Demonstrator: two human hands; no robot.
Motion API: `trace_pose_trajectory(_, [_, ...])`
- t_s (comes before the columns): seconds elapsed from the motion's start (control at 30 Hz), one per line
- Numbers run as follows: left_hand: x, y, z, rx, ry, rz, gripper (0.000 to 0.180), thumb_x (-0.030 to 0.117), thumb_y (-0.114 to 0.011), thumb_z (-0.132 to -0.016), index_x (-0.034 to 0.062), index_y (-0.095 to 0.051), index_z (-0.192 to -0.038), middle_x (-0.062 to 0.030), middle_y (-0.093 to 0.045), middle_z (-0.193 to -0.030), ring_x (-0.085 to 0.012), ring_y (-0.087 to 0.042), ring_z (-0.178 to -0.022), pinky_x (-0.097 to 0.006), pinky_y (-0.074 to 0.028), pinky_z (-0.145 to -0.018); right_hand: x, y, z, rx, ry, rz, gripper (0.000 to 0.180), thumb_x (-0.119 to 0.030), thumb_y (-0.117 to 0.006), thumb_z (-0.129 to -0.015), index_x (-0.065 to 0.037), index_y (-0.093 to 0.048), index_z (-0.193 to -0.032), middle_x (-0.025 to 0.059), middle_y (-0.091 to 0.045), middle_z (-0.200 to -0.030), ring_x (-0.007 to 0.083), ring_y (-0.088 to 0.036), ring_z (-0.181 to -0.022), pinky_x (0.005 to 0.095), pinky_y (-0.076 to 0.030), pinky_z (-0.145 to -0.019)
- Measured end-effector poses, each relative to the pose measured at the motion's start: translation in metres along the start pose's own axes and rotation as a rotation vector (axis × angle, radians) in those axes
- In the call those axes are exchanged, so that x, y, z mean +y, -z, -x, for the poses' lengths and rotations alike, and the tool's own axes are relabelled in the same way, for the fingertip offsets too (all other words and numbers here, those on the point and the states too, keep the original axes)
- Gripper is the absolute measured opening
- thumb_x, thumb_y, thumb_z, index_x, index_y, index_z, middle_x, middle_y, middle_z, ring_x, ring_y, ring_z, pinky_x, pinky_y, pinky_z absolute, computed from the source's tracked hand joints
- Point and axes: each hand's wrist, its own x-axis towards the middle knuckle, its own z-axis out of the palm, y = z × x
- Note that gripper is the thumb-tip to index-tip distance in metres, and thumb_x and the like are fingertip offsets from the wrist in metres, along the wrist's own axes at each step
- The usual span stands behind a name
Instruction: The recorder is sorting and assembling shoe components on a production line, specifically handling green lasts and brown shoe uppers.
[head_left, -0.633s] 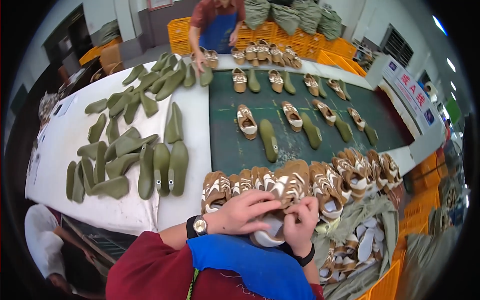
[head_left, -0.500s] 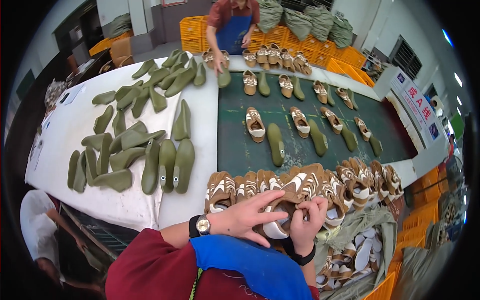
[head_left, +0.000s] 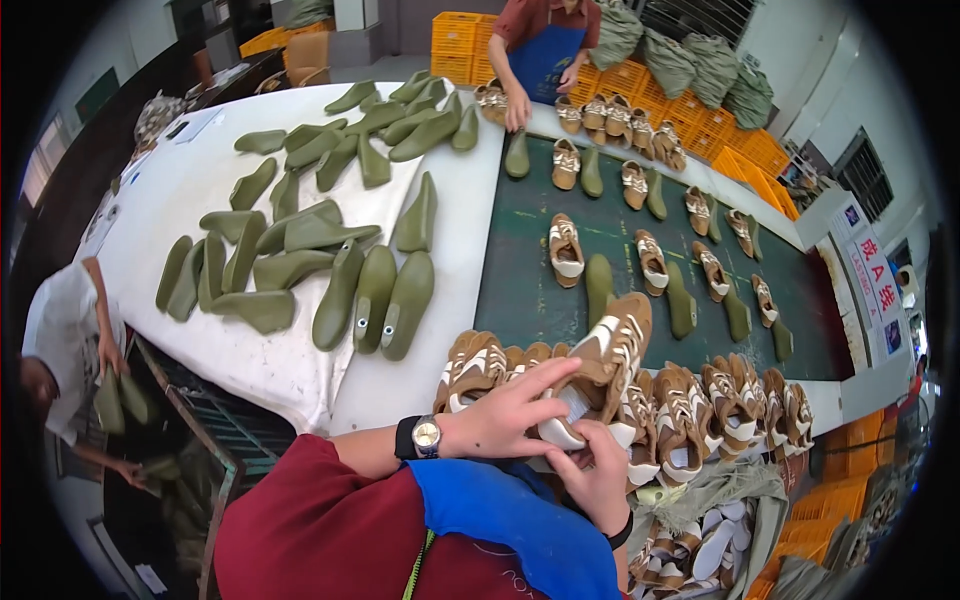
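Between my two hands a brown and white lace-up sneaker (head_left: 614,345) is tilted with its toe up and away from me. The fingers of my left hand (head_left: 505,412) lie along its left side, by the collar. My right hand (head_left: 597,475) pinches at the white heel, with its thumb and fingers bent. Something pale shows inside the shoe opening; what it is I cannot make out. Directly beyond and beside my hands stands a row of similar sneakers (head_left: 680,420) at the near table edge.
Many green shoe lasts (head_left: 408,305) lie on the white table (head_left: 330,390) to the left. Sneakers and lasts stand in pairs on the dark green belt (head_left: 520,250). Across it, a co-worker's hand (head_left: 517,108) touches a last. A sack of shoes (head_left: 700,545) sits lower right.
The view has swung left. The sneaker is raised and tipped more steeply, and my right hand has shifted from its collar to its heel. At left, another person with lasts shows more fully.
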Motion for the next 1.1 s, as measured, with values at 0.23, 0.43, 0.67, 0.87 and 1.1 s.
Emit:
trace_pose_trajectory(0.23, [-0.094,0.052,0.053,0.237,0.615,-0.765,0.059,0.023,-0.072,-0.07,0.0063,-0.045,-0.12,-0.0208,-0.045,-0.118,-0.0363,-0.047,-0.107,-0.04,-0.043,-0.088,0.021,0.011,0.013,0.346,-0.128,-0.364,0.027,-0.005,-0.066,-0.067,0.003,-0.052,-0.089,0.0129,-0.058,-0.088,0.0202,-0.054,-0.077,0.0284,-0.044,-0.073])
trace_pose_trajectory(0.43, [-0.161,0.08,0.122,-0.235,1.107,-0.873,0.074,0.033,-0.067,-0.071,0.015,-0.031,-0.133,-0.0183,-0.061,-0.08,-0.0327,-0.062,-0.071,-0.042,-0.05,-0.063,0.033,0.029,0.031,0.5,-0.106,-0.232,0.03,-0.014,-0.068,-0.071,0.001,-0.05,-0.091,0.0123,-0.057,-0.09,0.0187,-0.053,-0.08,0.0291,-0.044,-0.071])
trace_pose_trajectory(0.67, [-0.183,0.095,0.086,0.412,1.219,0.163,0.052,0.02,-0.062,-0.075,0.0122,-0.044,-0.124,-0.0063,-0.058,-0.08,-0.0139,-0.054,-0.066,-0.027,-0.044,-0.056,0.035,0.04,0.049,0.665,-0.111,-0.173,0.035,-0.023,-0.066,-0.075,0.002,-0.051,-0.093,0.0117,-0.055,-0.093,0.0167,-0.052,-0.079,0.0273,-0.044,-0.067])
trace_pose_trajectory(0.87, [-0.249,0.05,0.01,0.132,0.942,-0.167,0.047,0.024,-0.057,-0.078,0.0106,-0.044,-0.121,-0.0112,-0.062,-0.08,-0.0253,-0.06,-0.065,-0.036,-0.048,-0.06,0.032,0.042,0.061,0.76,-0.19,-0.228,0.035,-0.025,-0.065,-0.077,0.002,-0.05,-0.093,0.0115,-0.053,-0.093,0.0147,-0.051,-0.073,0.0236,-0.044,-0.06])
trace_pose_trajectory(1.1, [-0.305,-0.034,-0.041,-0.466,1.007,-0.597,0.047,0.019,-0.052,-0.078,0.0054,-0.039,-0.121,-0.0232,-0.062,-0.095,-0.0353,-0.061,-0.09,-0.043,-0.049,-0.077,0.026,0.04,0.078,0.823,-0.271,-0.023,0.03,-0.012,-0.059,-0.068,0.003,-0.05,-0.093,0.0129,-0.054,-0.092,0.018,-0.051,-0.078,0.0267,-0.043,-0.069])
